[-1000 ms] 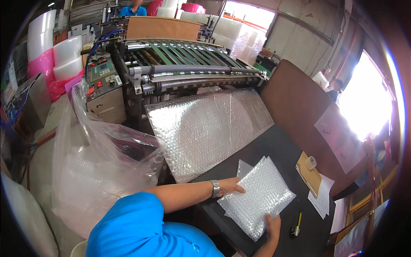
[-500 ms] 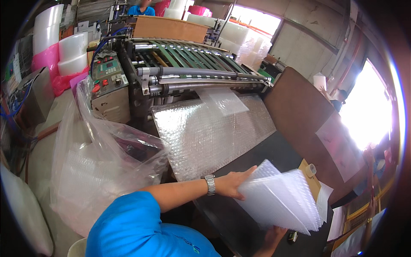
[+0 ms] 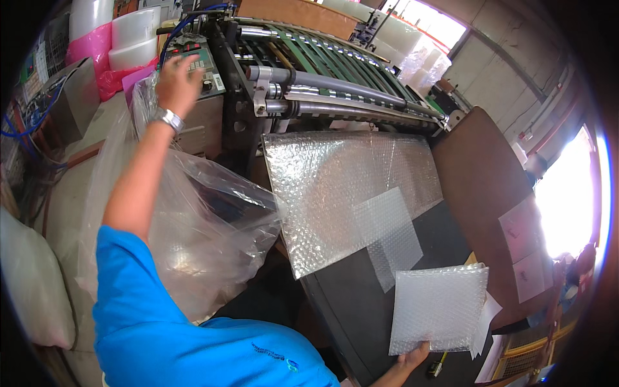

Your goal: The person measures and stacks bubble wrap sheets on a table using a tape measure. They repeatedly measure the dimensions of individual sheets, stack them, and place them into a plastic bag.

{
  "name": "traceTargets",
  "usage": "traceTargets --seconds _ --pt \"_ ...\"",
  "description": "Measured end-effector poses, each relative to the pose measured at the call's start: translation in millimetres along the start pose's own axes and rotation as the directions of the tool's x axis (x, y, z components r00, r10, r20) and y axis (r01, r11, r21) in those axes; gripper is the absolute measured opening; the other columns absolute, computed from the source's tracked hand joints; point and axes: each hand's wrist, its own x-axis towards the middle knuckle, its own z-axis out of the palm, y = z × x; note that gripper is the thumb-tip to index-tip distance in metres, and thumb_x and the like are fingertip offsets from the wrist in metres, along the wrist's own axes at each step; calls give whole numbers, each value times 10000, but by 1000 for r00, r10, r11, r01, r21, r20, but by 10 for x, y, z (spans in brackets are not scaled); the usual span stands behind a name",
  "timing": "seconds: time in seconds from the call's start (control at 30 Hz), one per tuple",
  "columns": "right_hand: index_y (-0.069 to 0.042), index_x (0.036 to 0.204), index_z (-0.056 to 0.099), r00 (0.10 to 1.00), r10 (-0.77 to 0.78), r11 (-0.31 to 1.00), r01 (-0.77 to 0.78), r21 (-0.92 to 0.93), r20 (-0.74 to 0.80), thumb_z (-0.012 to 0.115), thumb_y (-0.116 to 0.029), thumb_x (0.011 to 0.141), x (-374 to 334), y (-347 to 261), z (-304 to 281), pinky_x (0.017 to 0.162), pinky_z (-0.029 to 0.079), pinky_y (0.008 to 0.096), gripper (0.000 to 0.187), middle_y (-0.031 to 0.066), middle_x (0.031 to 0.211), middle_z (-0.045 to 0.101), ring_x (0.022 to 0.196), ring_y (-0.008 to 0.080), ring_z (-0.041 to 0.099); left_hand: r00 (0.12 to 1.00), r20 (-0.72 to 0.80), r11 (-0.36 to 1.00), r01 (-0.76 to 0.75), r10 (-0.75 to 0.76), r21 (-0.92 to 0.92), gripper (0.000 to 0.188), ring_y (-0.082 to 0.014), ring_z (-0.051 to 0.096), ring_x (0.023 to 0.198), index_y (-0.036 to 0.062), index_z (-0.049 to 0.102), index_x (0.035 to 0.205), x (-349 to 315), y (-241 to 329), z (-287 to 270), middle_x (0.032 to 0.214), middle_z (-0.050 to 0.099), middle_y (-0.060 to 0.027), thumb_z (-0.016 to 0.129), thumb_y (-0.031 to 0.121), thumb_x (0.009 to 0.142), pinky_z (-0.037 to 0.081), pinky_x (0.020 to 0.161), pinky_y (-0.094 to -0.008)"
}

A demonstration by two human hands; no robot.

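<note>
My left hand (image 3: 179, 85) is stretched out over the control panel (image 3: 205, 63) of the machine, its fingers apart and slightly blurred. Whether a fingertip touches a button I cannot tell. Low on the right, my right hand (image 3: 414, 356) grips the lower edge of a stack of bubble wrap bags (image 3: 440, 306), with the thumb in view and the other fingers mostly hidden beneath. A loose clear bubble wrap bag (image 3: 389, 222) lies on the silvery bubble sheet (image 3: 342, 174) and the dark table (image 3: 345, 309).
Behind the sheet stands the machine with its rollers (image 3: 342, 93) and green belts. A large clear plastic bag (image 3: 193, 238) hangs to the left. Near my right hand lie a tape measure (image 3: 436, 367) and white paper (image 3: 488, 319). A brown board (image 3: 480, 174) rises at the right.
My left hand has left the stack and swung up and left to the control panel. The stack now rests lower in my right hand. A loose bag has slid from the rollers toward me.
</note>
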Motion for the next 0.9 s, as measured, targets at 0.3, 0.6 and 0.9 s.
traceTargets --seconds 0.3,0.6,0.9 --pt "54 1198 388 995 -11 1000 11 -9 -102 454 -207 864 -69 62 32 869 408 419 429 164 1122 495 1009 286 505 660 718 958 11 -221 285 610 -381 524 983 33 562 1074 124 -1625 792 1015 575 -230 388 563 828 390 816 -405" --pt "30 1188 410 981 -13 999 20 32 -193 530 -158 819 -52 24 131 844 435 400 431 143 1106 510 985 274 525 599 768 973 103 -227 208 532 -238 544 891 32 559 1103 421 -2508 1201 982 586 -149 454 476 830 380 818 -342" --pt "11 1229 382 963 96 947 -10 320 -252 469 -241 868 -155 -112 68 911 398 426 449 157 1197 471 1073 304 472 997 71 986 4 8 -168 425 -250 517 992 38 554 1101 228 -1264 541 1092 547 -135 495 366 837 361 893 -355"
